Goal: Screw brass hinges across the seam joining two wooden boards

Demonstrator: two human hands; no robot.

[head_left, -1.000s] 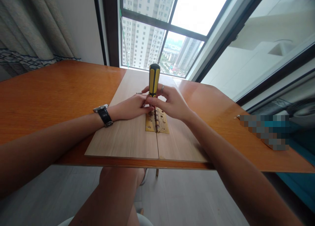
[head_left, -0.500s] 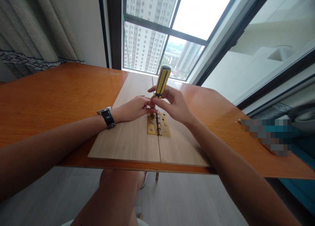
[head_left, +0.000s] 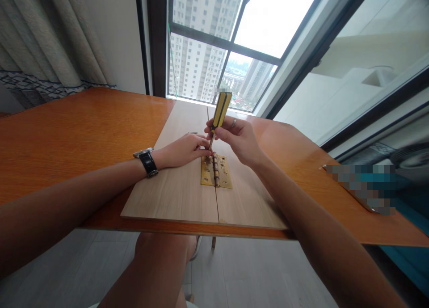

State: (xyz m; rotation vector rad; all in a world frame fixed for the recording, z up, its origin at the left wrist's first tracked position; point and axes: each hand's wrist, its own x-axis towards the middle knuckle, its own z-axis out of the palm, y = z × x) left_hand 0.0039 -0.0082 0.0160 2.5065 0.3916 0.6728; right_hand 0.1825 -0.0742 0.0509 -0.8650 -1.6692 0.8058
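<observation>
My right hand [head_left: 243, 140] holds a yellow-and-black screwdriver [head_left: 221, 110] by the lower end of its handle, thumb and fingers closed round it. The screwdriver leans slightly right, its shaft running down to the upper left part of a brass hinge [head_left: 208, 176]. My left hand [head_left: 191, 149] rests on the left board, thumb and forefinger pinched close together at the screwdriver's tip. What they hold there is too small and covered to make out. The hinge lies unfolded across the seam between two pale wooden boards [head_left: 170, 191], with screw heads or holes in its leaves.
The boards lie on an orange-brown wooden table [head_left: 110, 120], reaching its front edge. A small thin object [head_left: 193, 132] lies beyond my left hand. A blurred-out object [head_left: 365, 187] is at the table's right side. A window [head_left: 228, 44] stands behind the table.
My right hand's fingers, stretched out past the handle before, have curled in round its base. More of the screwdriver's shaft now shows. My left hand stays nearly in place.
</observation>
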